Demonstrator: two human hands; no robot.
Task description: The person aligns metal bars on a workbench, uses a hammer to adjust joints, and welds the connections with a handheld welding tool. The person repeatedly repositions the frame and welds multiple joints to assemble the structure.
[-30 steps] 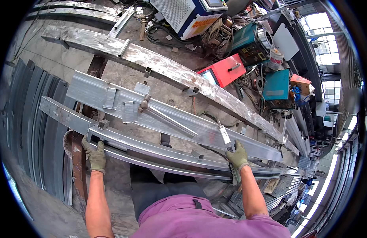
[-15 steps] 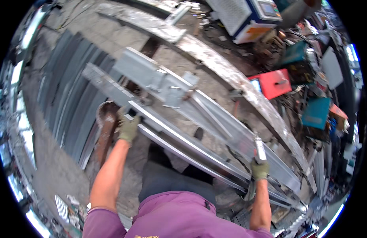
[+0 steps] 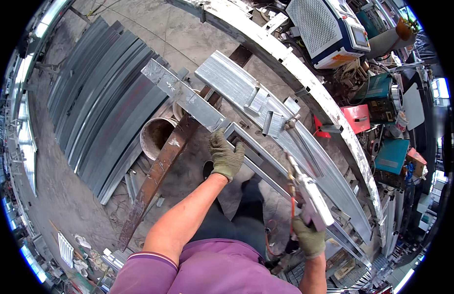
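My left hand (image 3: 227, 154), in a green-grey work glove, is closed over the near end of a long galvanized steel channel (image 3: 259, 145). That end meets a scuffed rectangular steel tube (image 3: 188, 100). My gloved right hand (image 3: 309, 237) grips a silver handheld welding gun (image 3: 313, 200) with a narrow nozzle pointing up and left. A red hose runs beside the gun, which is held above the channel's right part. Beyond it lies a wider galvanized beam (image 3: 232, 81) with short cut bracket pieces (image 3: 273, 123) on top. My right fingertips are partly hidden behind the gun.
A rusty steel support bar (image 3: 161, 174) crosses beneath the work, next to a dirty white bucket (image 3: 144, 139). Stacked grey metal profiles (image 3: 104, 103) lie on the left floor. A long pale beam (image 3: 330, 100) curves behind. A white-and-blue machine (image 3: 325, 32) and a red box (image 3: 355, 117) stand beyond.
The view has shifted, so the work appears farther right. My right hand has drawn back toward my body with the welding gun. My left hand stays at the channel's end.
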